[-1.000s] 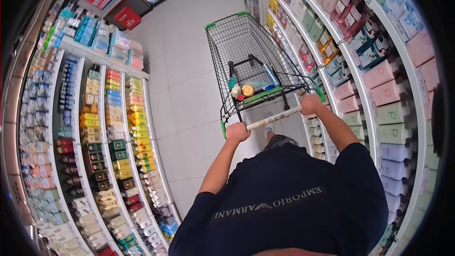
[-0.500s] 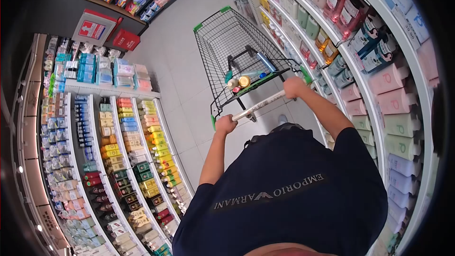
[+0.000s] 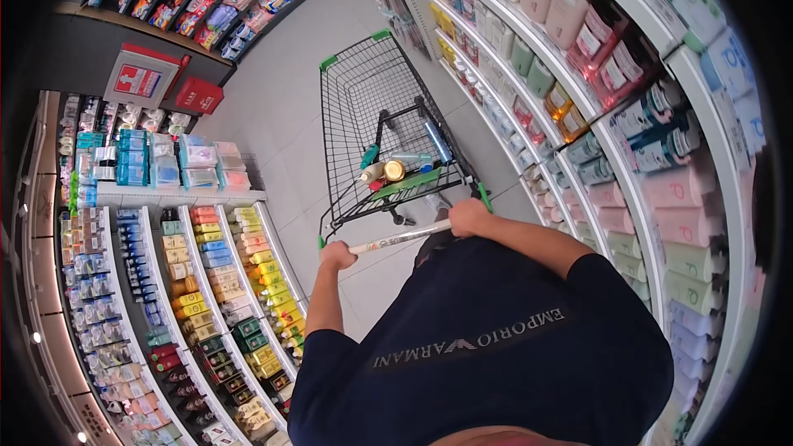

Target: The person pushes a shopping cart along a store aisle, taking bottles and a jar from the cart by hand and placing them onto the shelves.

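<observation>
A black wire shopping cart (image 3: 347, 99) with green corner pieces stands in front of me. My left hand (image 3: 337, 255) is closed round the left end of its pale handle bar (image 3: 396, 241). On the right end of the same bar, my right hand (image 3: 469, 217) is wrapped shut. Several items lie in the rear of the basket: a gold-topped container (image 3: 395, 170), a cream-coloured bottle (image 3: 372, 173), a teal item (image 3: 369, 155) and a long blue tube-shaped item (image 3: 437, 141). Their exact kinds are too small to tell.
Shelves of bottles (image 3: 570, 12) curve along my right, near the cart. On the left are shelves of yellow bottles (image 3: 277, 281) and stacked packs (image 3: 198, 157). A red-and-white box (image 3: 142, 77) hangs by the far-left wall. Grey tiled floor (image 3: 289, 99) runs ahead.
The cart has swung leftward in view and its handle sits lower and closer to my body. Both hands stay on the bar, and the shelves have shifted with my movement.
</observation>
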Available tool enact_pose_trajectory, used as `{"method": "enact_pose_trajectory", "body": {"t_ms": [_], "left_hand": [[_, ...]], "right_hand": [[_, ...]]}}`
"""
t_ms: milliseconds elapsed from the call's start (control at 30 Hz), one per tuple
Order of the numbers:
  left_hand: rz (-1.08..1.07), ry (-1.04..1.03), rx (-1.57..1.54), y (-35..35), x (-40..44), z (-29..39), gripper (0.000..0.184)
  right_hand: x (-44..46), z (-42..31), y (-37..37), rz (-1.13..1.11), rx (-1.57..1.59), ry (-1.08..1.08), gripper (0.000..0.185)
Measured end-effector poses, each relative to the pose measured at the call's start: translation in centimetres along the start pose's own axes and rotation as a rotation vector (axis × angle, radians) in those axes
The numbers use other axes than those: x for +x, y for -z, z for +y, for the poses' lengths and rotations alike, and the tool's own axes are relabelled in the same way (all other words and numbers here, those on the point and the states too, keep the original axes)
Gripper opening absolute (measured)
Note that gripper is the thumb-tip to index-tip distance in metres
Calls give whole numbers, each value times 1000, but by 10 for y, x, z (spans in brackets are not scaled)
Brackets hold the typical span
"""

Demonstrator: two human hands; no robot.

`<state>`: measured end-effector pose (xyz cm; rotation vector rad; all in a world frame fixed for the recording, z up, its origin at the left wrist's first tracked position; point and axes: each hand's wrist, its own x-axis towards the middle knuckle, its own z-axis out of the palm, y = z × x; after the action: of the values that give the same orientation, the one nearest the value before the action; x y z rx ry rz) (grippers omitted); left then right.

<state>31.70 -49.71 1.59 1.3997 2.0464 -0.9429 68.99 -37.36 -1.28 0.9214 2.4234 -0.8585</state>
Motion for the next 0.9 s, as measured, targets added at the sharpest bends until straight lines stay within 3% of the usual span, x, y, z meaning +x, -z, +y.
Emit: {"method": "enact_pose_trajectory", "body": {"t_ms": [367, 600, 733, 900], "left_hand": [[96, 22, -82, 64, 70, -21, 42], [45, 52, -242, 134, 124, 14, 45], [-74, -142, -347, 169, 169, 27, 52], [-71, -320, -453, 198, 217, 41, 52]], "right_hand": [[93, 29, 87, 63, -99, 13, 27], [172, 104, 172, 161, -252, -53, 24], [213, 144, 227, 142, -387, -74, 24], [258, 167, 277, 56, -426, -227, 26]]}}
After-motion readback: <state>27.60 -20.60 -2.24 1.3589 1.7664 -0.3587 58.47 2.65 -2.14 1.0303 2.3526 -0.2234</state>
